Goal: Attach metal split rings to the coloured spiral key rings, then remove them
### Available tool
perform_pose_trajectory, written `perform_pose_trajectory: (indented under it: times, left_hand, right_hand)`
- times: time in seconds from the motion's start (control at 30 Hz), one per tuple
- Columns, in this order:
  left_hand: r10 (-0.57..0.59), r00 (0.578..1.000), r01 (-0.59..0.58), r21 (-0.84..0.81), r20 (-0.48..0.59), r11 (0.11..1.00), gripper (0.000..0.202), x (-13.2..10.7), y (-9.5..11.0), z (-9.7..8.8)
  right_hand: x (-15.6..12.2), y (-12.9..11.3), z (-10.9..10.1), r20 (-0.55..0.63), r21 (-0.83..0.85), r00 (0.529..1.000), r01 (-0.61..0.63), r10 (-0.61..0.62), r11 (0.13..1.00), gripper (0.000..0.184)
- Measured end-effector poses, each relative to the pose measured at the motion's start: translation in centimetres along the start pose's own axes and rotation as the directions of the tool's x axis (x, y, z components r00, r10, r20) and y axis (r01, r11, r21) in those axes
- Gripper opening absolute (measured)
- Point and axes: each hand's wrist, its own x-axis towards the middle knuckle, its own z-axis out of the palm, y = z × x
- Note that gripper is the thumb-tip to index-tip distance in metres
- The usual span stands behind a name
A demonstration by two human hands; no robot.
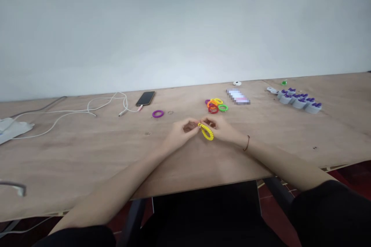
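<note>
Both my hands meet over the middle of the wooden table (87, 154). My left hand (182, 131) pinches the top end of a yellow spiral coil ring (206, 131). My right hand (222, 128), with a thin band on its wrist, is closed on the same ring from the other side. The ring hangs between the fingertips just above the tabletop. Behind my hands lies a heap of coil rings (216, 105) in red, orange, yellow, green and purple. A single purple coil ring (158, 114) lies to the left, with a small metal ring (170, 112) beside it.
A black phone (145, 98) lies at the back, plugged into a white cable (87, 110) running left to a white cloth-like object (13, 129). Several white holders with purple parts (300, 100) stand at the back right. A white wall rises behind the table.
</note>
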Motion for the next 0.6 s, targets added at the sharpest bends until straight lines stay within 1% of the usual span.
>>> perform_pose_trajectory:
  times: [0.2,0.3,0.37,0.4,0.5,0.6]
  left_hand:
    - [0.081,0.996,-0.072,0.205,-0.036,0.976,0.012,-0.2,0.3,-0.2]
    - [0.144,0.988,-0.122,0.288,-0.06,0.95,0.01,-0.2,0.4,-0.5]
    - [0.181,0.981,-0.148,0.328,-0.074,0.933,0.009,-0.2,0.4,-0.7]
    - [0.197,0.977,-0.16,0.337,-0.077,0.928,0.009,-0.2,0.3,-0.7]
    - [0.202,0.975,-0.168,0.302,-0.087,0.938,0.01,-0.2,0.0,-0.5]
    - [0.163,0.983,-0.143,0.207,-0.082,0.968,0.018,-0.2,-0.2,-0.1]
  right_hand:
    - [-0.2,-0.5,0.7,-0.061,-0.085,0.998,0.018,-0.023,0.996,0.014]
    - [-0.1,-0.5,0.9,-0.124,-0.068,0.992,-0.012,0.003,0.998,0.012]
    - [0.0,-0.4,0.9,-0.146,0.028,0.988,-0.048,0.052,0.998,0.009]
    - [0.1,-0.3,1.0,-0.135,0.105,0.987,-0.073,0.087,0.992,0.009]
    - [0.4,-0.2,1.1,-0.036,0.347,0.978,-0.18,0.205,0.92,0.009]
    - [0.6,-0.2,1.1,0.04,0.471,0.96,-0.264,0.279,0.841,0.012]
